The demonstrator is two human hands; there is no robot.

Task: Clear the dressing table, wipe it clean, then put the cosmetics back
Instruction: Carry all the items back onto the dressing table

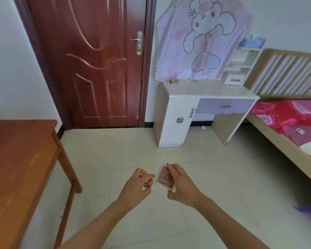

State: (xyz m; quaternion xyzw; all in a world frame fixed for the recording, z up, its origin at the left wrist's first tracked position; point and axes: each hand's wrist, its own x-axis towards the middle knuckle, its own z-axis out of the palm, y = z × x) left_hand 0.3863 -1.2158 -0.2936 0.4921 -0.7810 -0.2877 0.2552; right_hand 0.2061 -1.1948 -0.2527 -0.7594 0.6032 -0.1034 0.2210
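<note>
The white and purple dressing table [210, 90] stands against the far wall, a few steps ahead of me. A pink cartoon cloth [201, 38] hangs over its mirror. One or two small cosmetics [171, 81] lie at the top's back left corner. My right hand [181, 184] grips a flat rectangular pink cosmetic case [163, 178] with a clear rim, held above the floor. My left hand [137, 186] is beside it, fingers curled around a small pale item [147, 182] that I cannot make out.
A brown wooden table [20, 159] fills the left side. A red-brown door [97, 60] is shut ahead. A bed with red bedding [285, 114] runs along the right. White shelves [241, 63] stand beside the dressing table. Pale floor tiles lie between.
</note>
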